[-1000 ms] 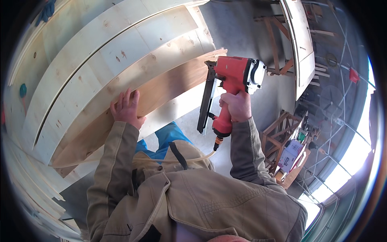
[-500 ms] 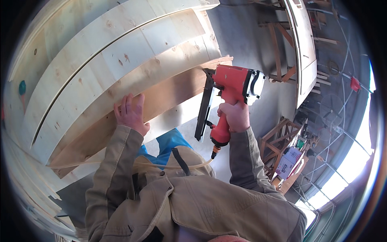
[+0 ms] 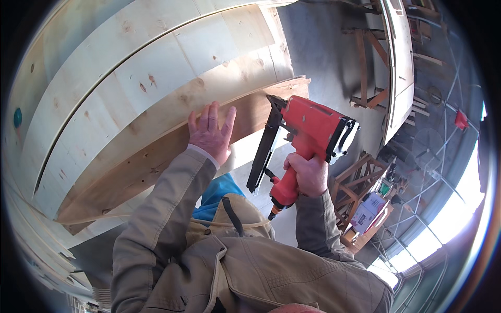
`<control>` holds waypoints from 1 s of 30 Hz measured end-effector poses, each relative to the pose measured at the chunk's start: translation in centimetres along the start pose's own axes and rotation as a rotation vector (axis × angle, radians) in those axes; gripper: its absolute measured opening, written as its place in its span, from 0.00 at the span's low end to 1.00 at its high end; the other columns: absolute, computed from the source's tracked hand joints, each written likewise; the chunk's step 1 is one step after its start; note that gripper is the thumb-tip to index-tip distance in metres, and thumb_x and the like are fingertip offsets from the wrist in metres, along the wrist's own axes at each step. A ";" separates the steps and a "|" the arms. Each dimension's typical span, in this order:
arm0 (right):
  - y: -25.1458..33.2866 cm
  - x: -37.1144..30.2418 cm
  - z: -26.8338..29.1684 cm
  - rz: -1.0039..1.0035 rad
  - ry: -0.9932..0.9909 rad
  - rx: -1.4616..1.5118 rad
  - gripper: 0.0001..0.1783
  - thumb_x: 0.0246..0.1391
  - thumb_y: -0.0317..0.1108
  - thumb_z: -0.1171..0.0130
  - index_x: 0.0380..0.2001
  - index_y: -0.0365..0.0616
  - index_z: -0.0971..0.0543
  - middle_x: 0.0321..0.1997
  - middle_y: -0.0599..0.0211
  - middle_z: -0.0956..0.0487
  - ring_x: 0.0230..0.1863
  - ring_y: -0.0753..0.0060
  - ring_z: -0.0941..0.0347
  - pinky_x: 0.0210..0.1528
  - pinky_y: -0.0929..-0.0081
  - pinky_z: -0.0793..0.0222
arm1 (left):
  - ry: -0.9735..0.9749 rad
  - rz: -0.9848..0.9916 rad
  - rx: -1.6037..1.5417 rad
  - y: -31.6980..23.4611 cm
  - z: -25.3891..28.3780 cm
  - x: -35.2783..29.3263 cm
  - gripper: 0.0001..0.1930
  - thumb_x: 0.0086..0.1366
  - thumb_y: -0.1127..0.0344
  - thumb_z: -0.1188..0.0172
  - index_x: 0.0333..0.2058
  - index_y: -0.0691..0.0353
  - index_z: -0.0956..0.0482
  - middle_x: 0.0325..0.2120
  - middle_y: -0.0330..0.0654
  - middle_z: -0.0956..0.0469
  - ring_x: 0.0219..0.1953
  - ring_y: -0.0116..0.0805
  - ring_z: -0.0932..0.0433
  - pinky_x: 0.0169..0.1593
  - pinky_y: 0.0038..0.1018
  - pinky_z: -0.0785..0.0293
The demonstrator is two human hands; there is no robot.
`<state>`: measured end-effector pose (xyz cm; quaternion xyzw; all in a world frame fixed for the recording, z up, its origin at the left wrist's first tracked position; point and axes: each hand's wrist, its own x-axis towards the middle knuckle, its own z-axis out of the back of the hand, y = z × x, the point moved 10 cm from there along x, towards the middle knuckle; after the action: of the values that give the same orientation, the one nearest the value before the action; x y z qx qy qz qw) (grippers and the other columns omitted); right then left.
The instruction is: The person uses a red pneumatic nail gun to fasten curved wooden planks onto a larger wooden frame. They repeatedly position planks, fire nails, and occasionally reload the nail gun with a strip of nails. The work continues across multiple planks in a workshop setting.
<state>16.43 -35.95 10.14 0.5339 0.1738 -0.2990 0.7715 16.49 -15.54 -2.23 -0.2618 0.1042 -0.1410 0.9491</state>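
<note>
Wrapped round the handle of a red pneumatic nail gun [image 3: 314, 123] is my right hand [image 3: 311, 175]. The gun's nose is at the right part of a brown wooden board [image 3: 151, 163], and its long black magazine [image 3: 265, 151] slants down toward me. My left hand [image 3: 213, 131] lies with fingers stretched out on the board's upper edge, left of the gun. Behind the board are wide pale planks [image 3: 172, 65], with a dark gap between two of them. A thin yellowish air hose [image 3: 206, 223] runs from the gun's handle to the left across my waist.
A wooden panel on a trestle [image 3: 396, 78] stands at the far right. Below it are a wooden frame [image 3: 360, 180] and a light-coloured box [image 3: 367, 209]. A teal-headed object [image 3: 18, 118] lies on the planks at the far left. Grey floor [image 3: 318, 57] shows beyond the planks.
My left hand has slid right along the board, closer to the nail gun. The gun and my right hand sit slightly lower and tilted more, while the whole view has shifted a little.
</note>
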 end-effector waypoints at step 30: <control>0.9 0.2 -1.4 0.035 0.081 -0.021 0.22 0.46 0.16 0.46 0.49 0.33 0.28 0.33 0.64 0.25 0.24 0.74 0.27 0.25 0.72 0.29 | 0.035 0.017 0.086 -0.2 -0.6 0.4 0.42 0.55 0.62 0.32 0.70 0.56 0.36 0.68 0.59 0.42 0.69 0.56 0.40 0.65 0.67 0.48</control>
<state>17.20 -34.50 10.17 0.5407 0.1988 -0.2618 0.7743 16.69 -16.14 -2.67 -0.2175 0.1167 -0.1417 0.9586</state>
